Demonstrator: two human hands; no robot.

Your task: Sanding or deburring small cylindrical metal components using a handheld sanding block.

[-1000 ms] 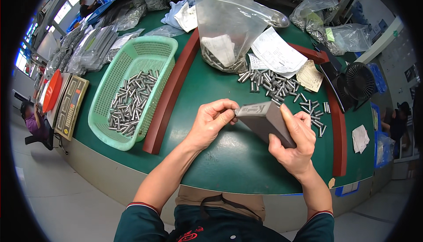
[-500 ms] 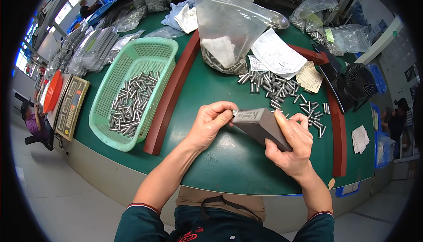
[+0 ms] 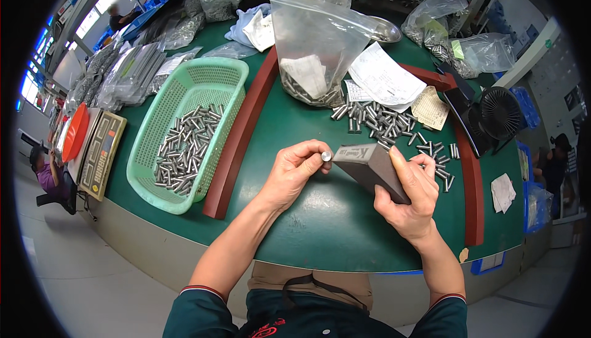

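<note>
Above the green table (image 3: 320, 215), the left hand (image 3: 294, 172) pinches 1 small metal pin (image 3: 325, 156) between thumb and fingertips, its round end just beside the open end of a dark grey box (image 3: 369, 167). The right hand (image 3: 411, 199) grips that box, tilted. Loose pins (image 3: 388, 123) lie beyond; a green basket (image 3: 184, 130) holds more at left.

Grey block (image 3: 369, 169): printed label on end face, gripped in right fingers (image 3: 403, 166).
Clear bag (image 3: 314, 43): upright, beyond fingertips, white slip inside.
White paper sheets (image 3: 385, 79): flat, beyond right fingers.
Scale display (image 3: 101, 153): beige panel, far left of left fingers (image 3: 305, 153).
</note>
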